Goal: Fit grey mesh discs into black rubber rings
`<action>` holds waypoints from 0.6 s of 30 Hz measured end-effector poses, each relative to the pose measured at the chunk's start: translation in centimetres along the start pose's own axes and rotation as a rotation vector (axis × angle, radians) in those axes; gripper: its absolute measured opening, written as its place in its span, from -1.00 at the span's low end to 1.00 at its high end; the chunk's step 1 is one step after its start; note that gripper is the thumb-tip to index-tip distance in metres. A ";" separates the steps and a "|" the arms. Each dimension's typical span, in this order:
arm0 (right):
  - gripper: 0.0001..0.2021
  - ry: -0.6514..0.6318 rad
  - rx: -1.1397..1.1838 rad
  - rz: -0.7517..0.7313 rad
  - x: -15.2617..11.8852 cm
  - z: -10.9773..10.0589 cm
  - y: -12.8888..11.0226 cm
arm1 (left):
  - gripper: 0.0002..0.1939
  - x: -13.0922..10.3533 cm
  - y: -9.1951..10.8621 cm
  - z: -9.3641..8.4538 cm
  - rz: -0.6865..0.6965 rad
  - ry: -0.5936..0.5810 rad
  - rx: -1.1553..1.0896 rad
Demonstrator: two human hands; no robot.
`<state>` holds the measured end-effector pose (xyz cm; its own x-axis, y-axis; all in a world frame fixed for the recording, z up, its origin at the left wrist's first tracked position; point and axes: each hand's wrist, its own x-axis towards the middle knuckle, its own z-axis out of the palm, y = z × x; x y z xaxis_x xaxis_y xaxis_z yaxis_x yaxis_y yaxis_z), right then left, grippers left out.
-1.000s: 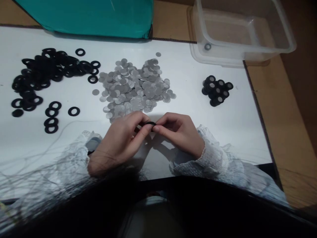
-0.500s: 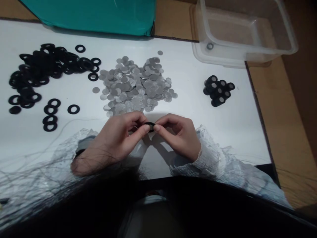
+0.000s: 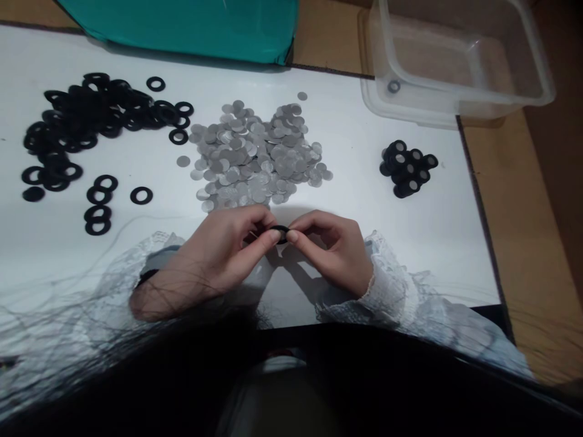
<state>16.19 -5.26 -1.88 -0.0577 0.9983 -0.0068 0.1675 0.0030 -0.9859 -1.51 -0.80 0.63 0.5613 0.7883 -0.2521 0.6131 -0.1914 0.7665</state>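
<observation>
Black, flat, round ring point(image 3: 282, 241) is held over the white tabletop point(image 3: 348, 139), just on the wearer's side of the pile of silvery-grey round discs point(image 3: 259, 158); on my feed, I see left hand point(image 3: 228, 249) and right hand point(image 3: 334, 249) both pinching it between thumb and fingers.

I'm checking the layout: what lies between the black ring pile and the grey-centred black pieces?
In the head view, a heap of silvery discs lies between the black ring pile and the grey-centred black pieces.
</observation>
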 end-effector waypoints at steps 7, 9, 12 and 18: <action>-0.88 -0.020 0.039 0.086 0.1 -0.2 -0.2 | -0.78 0.0 0.5 0.0 -0.041 0.024 -0.054; -0.87 -0.037 0.067 0.113 0.2 -0.3 -0.3 | -0.79 0.0 0.6 0.1 -0.045 0.048 -0.079; -0.83 -0.067 0.098 0.133 0.3 -0.3 -0.2 | -0.80 0.0 0.7 0.4 -0.050 0.091 -0.088; -0.85 -0.098 0.183 0.077 0.4 -0.2 0.7 | -0.80 0.0 1.1 0.8 -0.067 0.151 -0.146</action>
<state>16.46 -4.88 -2.56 -0.1489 0.9847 -0.0904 -0.0060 -0.0923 -0.9957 -0.39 -1.46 0.99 0.4256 0.8773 -0.2219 0.5528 -0.0580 0.8313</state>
